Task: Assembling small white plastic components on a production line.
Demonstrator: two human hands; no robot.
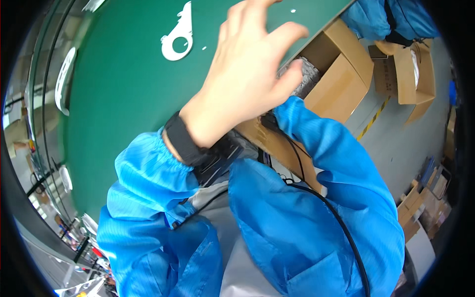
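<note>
My left hand point(242, 69), with a black strap round the wrist, is raised over the green table point(114, 89). Its fingers are spread and slightly blurred, and I see nothing in them. The closest loose piece is a flat white plastic part point(170, 51) with a round hole and a notched, tapering arm, lying to the left of the hand and apart from it. My right arm point(341, 143), in a blue sleeve, reaches up toward the open cardboard box at the table's edge. The right hand itself is hidden behind my left hand.
The cardboard box point(341, 84) beside the table contains silvery wrapped material point(308, 76). Another open box point(415, 79) stands on the grey floor near a person in blue point(368, 20). A curved white part point(63, 81) lies by the table's left edge. A black cable point(341, 225) crosses my clothing.
</note>
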